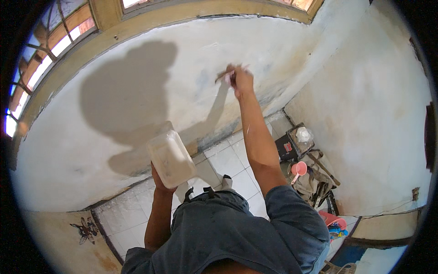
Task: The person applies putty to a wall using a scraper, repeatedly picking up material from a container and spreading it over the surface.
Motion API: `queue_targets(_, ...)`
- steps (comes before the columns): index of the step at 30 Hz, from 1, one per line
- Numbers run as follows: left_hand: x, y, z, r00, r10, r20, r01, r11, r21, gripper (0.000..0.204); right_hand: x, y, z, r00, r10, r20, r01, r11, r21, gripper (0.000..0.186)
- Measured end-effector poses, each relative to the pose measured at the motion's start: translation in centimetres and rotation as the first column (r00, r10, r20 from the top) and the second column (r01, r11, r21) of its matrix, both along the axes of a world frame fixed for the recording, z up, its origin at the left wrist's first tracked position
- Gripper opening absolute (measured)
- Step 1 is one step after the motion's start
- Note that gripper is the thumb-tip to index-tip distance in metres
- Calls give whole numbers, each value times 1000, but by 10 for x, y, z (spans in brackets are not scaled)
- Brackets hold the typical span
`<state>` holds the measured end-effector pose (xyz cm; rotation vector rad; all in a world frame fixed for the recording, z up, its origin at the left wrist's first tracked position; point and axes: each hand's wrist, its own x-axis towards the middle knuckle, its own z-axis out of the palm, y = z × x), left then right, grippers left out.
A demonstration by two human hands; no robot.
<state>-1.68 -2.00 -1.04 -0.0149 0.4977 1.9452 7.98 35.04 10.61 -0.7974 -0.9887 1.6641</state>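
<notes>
My left hand (160, 179) supports a rectangular, whitish translucent plastic container (171, 155) from its near left side, and most of its fingers are hidden behind it. Pale smears coat the inside of the container. Stretched out to the wall (191, 64), my right hand (242, 82) is closed round a thin brownish tool (221, 75). Motion blurs the fingers and the tool, so its exact kind is unclear. The tool is at or close to the wall, which is off-white with grey and yellowish patches.
Yellow-brown window frames (107, 20) run above the wall. By the right corner stand a black bin (287, 145), a pink dipper (299, 169) and a beige cloth bag (315, 180). White tiles (230, 160) cover the floor. A cable (388, 213) crosses the right wall.
</notes>
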Motion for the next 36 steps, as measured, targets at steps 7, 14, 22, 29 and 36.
queue_targets(7,11,3,-1,999,37,5,-37,998,-47,58,66,-11,34,958,-28,-285,49,996,69,47)
queue_targets(14,12,-4,9,997,80,0,-80,996,-30,59,89,-1,-140,1000,3,25,1,987,-158,30)
queue_targets(22,8,-6,8,995,94,-29,-95,995,-35,59,-27,-57,-53,960,84,267,-97,995,37,25)
queue_targets(29,7,-11,4,995,98,25,-98,995,-26,60,24,-97,21,967,-32,-254,20,999,-48,33)
queue_targets(36,7,-19,1,996,80,33,-78,996,-45,56,43,-87,-120,983,27,-183,-71,969,-238,45)
